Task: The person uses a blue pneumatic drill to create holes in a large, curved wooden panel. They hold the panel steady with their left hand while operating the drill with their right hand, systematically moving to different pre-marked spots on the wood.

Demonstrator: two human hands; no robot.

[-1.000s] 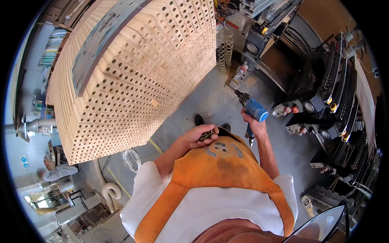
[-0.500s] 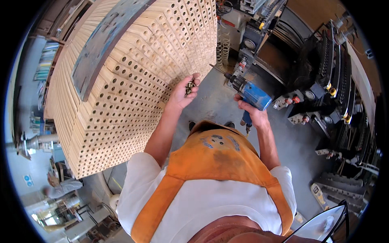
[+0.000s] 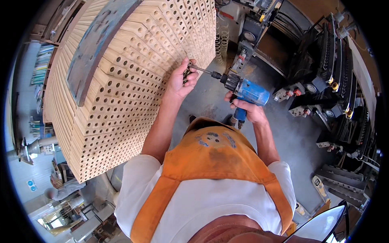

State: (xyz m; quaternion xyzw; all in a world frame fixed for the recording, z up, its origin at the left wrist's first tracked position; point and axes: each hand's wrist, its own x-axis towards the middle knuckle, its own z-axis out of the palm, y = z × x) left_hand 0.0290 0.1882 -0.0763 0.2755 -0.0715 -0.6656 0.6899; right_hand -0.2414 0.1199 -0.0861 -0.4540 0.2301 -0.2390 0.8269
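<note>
A blue power drill (image 3: 252, 92) is gripped in my right hand (image 3: 248, 110), its long bit pointing left. The tip of that bit reaches the fingers of my left hand (image 3: 181, 83), which curl around several small brass-coloured threaded inserts (image 3: 187, 76). Whether one insert sits on the tip is too small to tell. Just left of my left hand rises a tall stack of pale wooden pieces (image 3: 121, 97). Rows of round holes cover its face; many have dark metal inserts in them, while others in the upper middle look bare.
A worn blue-grey board (image 3: 97, 48) lies across the stack. Dark machinery with gauges and clamps (image 3: 324, 89) stands along the right. A coiled air hose (image 3: 222, 42) hangs behind the stack's right edge. Another person (image 3: 65, 189) is at the far lower left.
My right hand has brought the drill left and slightly up, so its bit now meets my left hand's fingers. The left hand has moved a little up and still holds the inserts.
</note>
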